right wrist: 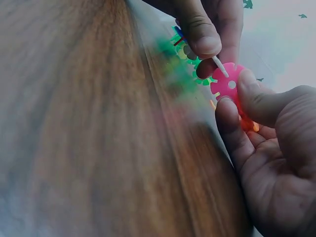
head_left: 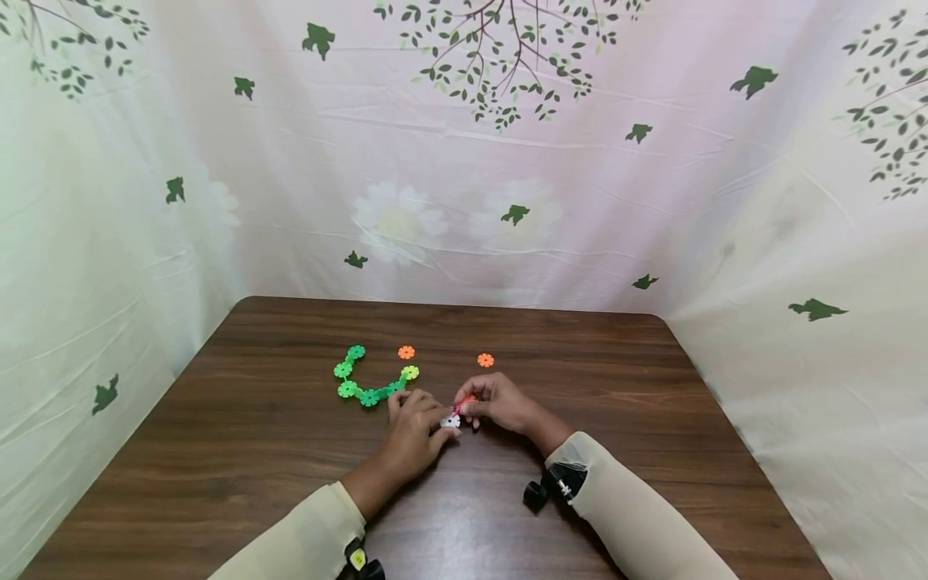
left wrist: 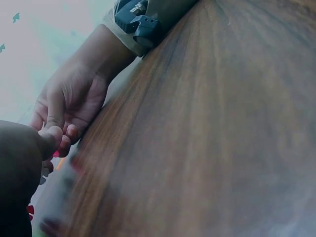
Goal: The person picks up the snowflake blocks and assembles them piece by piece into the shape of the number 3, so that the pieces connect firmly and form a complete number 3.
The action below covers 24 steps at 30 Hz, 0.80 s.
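Between thumb and fingers, my left hand point(head_left: 413, 433) grips a white notched flower disc point(head_left: 453, 421). My right hand point(head_left: 506, 405) pinches a pink notched disc point(right wrist: 226, 82), its thumb and fingertip at the disc's edge. In the right wrist view the white disc's edge meets the pink one at a notch. An orange piece point(right wrist: 250, 124) shows behind the pink disc, within the right fingers. A curved chain of green discs point(head_left: 369, 397) runs from the left up to my left hand, which hides part of the row. Blue and red bits point(right wrist: 178, 34) show behind the left thumb.
Two loose orange discs point(head_left: 406, 352) point(head_left: 486, 360) lie farther back on the brown wooden table point(head_left: 290, 451). A yellow-green disc point(head_left: 410, 372) sits by the chain's right end. Behind the table hangs a pale curtain point(head_left: 449, 161) with leaf and bird prints.
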{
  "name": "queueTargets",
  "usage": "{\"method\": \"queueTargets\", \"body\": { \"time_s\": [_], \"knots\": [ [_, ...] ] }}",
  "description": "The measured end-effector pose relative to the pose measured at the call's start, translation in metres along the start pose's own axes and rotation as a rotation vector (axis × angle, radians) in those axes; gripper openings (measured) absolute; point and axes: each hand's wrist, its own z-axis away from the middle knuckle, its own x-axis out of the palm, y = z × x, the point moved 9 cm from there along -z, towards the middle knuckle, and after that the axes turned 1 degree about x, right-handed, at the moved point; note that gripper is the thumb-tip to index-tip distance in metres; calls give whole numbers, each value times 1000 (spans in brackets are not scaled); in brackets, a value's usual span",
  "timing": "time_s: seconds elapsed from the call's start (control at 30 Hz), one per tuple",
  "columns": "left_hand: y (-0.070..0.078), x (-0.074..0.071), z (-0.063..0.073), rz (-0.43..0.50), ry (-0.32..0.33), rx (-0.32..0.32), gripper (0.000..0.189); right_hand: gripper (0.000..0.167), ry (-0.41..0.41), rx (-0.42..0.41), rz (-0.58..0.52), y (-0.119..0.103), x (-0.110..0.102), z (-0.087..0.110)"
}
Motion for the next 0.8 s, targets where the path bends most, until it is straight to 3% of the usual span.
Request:
{"method": "queueTargets", "body": {
  "time_s": [0.17, 0.27, 0.4, 0.57, 0.7, 0.8],
  "knots": [
    [-3, 0, 0, -8, -1, -35, 31, 30, 43, 49, -53, 6, -6, 0],
    [-5, 1, 0, -27, 2, -51, 28, 26, 81, 48, -1, 5, -12, 1],
    [-6, 2, 0, -50, 1, -66, 26, 21, 234, 22, 119, 3, -28, 3],
    [-8, 4, 0, -43, -43, -109, 25, 17, 437, 39, 175, 4, -48, 7],
    [-9, 5, 0, -63, -68, -123, 24, 7, 532, 46, 203, 4, -59, 8],
    [-9, 6, 0, -100, -77, -118, 24, 9, 565, 64, 198, 7, -65, 5]
  ]
}}
